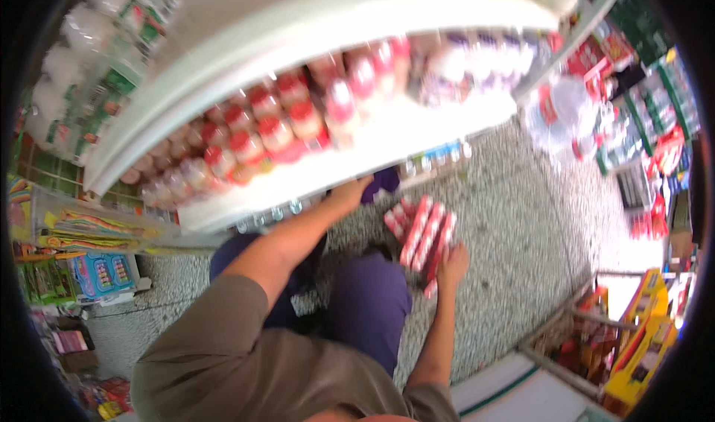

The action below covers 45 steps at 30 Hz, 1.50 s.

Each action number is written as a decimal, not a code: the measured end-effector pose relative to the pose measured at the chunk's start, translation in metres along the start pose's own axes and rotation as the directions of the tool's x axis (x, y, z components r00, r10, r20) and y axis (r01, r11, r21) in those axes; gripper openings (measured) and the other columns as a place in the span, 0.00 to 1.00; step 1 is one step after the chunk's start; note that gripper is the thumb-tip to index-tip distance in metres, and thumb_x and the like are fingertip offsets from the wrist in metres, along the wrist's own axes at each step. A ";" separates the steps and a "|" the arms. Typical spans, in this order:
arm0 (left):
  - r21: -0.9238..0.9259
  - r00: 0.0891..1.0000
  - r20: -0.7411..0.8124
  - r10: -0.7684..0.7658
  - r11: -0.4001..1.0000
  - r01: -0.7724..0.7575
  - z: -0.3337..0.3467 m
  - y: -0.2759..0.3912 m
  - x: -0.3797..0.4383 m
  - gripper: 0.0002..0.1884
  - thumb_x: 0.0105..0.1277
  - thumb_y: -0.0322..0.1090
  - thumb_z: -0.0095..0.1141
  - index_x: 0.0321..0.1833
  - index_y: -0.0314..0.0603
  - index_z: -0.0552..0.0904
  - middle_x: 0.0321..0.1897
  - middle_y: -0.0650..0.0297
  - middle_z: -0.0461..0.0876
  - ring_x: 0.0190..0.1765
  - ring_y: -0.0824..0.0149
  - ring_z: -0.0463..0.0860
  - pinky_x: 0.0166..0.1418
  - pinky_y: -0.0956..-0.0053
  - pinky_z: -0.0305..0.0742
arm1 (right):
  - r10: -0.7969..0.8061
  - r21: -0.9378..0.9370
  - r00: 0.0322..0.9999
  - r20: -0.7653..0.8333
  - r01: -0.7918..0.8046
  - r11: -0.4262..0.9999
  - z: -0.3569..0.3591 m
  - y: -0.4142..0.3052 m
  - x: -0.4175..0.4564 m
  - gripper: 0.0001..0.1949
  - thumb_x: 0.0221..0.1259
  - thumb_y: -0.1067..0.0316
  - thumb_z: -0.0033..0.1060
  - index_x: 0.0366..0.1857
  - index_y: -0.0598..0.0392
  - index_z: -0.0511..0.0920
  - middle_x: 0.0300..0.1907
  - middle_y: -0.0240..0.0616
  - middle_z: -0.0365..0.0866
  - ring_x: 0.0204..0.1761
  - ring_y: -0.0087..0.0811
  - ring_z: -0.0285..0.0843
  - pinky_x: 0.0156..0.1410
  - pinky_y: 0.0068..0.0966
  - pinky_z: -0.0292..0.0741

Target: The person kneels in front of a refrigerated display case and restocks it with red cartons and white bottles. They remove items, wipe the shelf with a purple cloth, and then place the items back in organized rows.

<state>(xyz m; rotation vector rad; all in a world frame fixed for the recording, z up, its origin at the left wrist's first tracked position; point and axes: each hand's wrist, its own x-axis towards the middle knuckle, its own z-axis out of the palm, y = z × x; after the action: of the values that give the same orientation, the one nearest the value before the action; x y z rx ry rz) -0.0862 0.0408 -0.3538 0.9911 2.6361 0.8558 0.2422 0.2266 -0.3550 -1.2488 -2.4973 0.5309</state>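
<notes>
My left hand (351, 194) reaches to the lower front edge of a lit white display shelf (486, 114). Its fingertips are at a dark purple item (382, 185) there; blur hides whether they grip it. Over the speckled floor, my right hand (453, 263) is closed around the near end of one of the red-and-white packs (423, 235). Several of these long packs are bunched together, some lying across others. What they contain cannot be told.
Red-capped bottles (273, 131) fill the shelf in rows. Small bottles (441, 156) stand beneath its edge. Large water bottles (564, 112) are at the right. A metal rack (558, 360) with yellow boxes (642, 338) stands lower right. Hanging packets (84, 229) are at left.
</notes>
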 end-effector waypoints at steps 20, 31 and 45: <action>-0.567 0.897 -0.182 0.402 0.703 -0.430 -0.401 0.236 -0.138 0.37 0.59 0.36 0.67 0.71 0.39 0.64 0.58 0.51 0.70 0.60 0.56 0.72 0.64 0.66 0.67 | -0.764 0.599 0.549 -0.339 0.752 0.275 -0.303 -0.385 0.017 0.41 0.34 0.69 0.75 0.64 0.56 0.69 0.60 0.52 0.71 0.62 0.52 0.72 0.67 0.40 0.69; 0.195 0.621 -0.589 0.517 0.837 -0.511 -0.449 0.210 -0.132 0.17 0.53 0.28 0.69 0.48 0.41 0.83 0.46 0.57 0.78 0.49 0.56 0.79 0.52 0.67 0.75 | -0.956 0.020 0.288 -0.051 0.958 0.287 -0.288 -0.565 0.156 0.46 0.55 0.38 0.61 0.75 0.52 0.55 0.70 0.56 0.60 0.73 0.55 0.56 0.76 0.43 0.55; 0.110 0.602 -0.592 0.536 0.793 -0.599 -0.434 0.187 -0.130 0.12 0.49 0.25 0.70 0.38 0.41 0.86 0.40 0.60 0.82 0.40 0.62 0.80 0.41 0.72 0.76 | -0.878 -0.115 0.407 0.254 0.914 0.390 -0.228 -0.657 0.248 0.31 0.57 0.36 0.51 0.68 0.26 0.67 0.72 0.42 0.57 0.75 0.51 0.49 0.73 0.58 0.52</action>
<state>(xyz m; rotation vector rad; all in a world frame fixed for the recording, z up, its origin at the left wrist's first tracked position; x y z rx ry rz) -0.0476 -0.1258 0.1059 1.8590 2.6965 1.6782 -0.2649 0.1071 0.1677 0.3071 -2.9129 0.0089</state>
